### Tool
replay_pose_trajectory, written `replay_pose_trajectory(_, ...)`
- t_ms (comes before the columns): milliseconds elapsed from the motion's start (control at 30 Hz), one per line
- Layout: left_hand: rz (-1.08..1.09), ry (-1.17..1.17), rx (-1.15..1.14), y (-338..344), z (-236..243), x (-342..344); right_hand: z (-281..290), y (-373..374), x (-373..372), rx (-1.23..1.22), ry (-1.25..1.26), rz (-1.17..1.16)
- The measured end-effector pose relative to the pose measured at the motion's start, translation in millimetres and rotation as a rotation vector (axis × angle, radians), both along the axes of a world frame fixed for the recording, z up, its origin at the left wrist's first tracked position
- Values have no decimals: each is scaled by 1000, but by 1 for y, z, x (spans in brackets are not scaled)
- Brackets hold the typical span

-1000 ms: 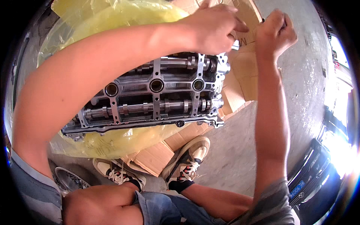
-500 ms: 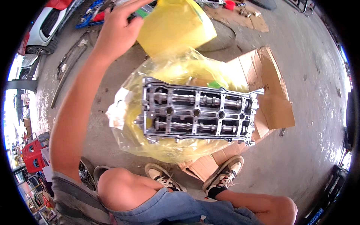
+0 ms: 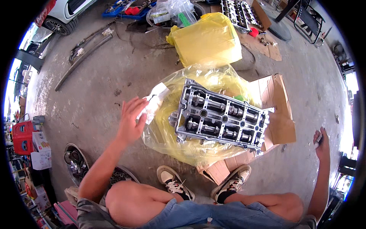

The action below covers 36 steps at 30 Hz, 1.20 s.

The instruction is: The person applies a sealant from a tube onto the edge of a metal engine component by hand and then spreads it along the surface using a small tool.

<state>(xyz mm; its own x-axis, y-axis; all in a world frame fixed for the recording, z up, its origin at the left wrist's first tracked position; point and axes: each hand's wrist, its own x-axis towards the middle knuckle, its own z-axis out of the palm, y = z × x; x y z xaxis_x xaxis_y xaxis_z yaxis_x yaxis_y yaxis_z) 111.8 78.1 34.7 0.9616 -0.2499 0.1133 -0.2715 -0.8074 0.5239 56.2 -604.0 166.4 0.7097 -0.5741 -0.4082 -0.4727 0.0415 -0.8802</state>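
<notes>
A metal engine cylinder head [image 3: 225, 118] with two camshafts in it lies on a crumpled clear yellowish plastic bag [image 3: 167, 141], over a flattened cardboard box [image 3: 274, 95]. At the bag's left edge is a crumpled white paper [image 3: 154, 103]. My left hand [image 3: 132, 121] is at this paper with its fingers stretched out; whether they touch it I cannot tell. Far to the right, my right hand [image 3: 323, 145] is closed round a small white-and-dark object [image 3: 318, 141], mostly hidden by the fingers.
Beyond the cylinder head stands a yellow plastic-wrapped package [image 3: 207, 40]. Another cylinder head [image 3: 242, 15] lies on cardboard at the back. A round tray of metal parts [image 3: 75, 162] sits by my left knee. A long bar [image 3: 84, 57] and a red stool [image 3: 23, 137] are at left.
My left hand has come down from beside the yellow package to the white paper. My right hand has come into view at the right. The whole view has shifted.
</notes>
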Motion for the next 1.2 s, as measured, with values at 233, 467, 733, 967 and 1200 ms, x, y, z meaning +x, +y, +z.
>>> replay_pose_trajectory(233,92,-58,-16,-15,-39,-66,24,85,17,104,68,130)
replay_pose_trajectory(467,254,-248,-230,-10,-44,-70,-14,167,12,170,58,179)
replay_pose_trajectory(733,389,-137,-814,-20,-20,-22,-2,253,49,385,-139,304)
replay_pose_trajectory(967,282,15,-965,-39,9,-9,-22,345,102,578,-232,227)
replay_pose_trajectory(1200,-352,961,-1094,-44,30,-53,-23,360,60,128,-579,415)
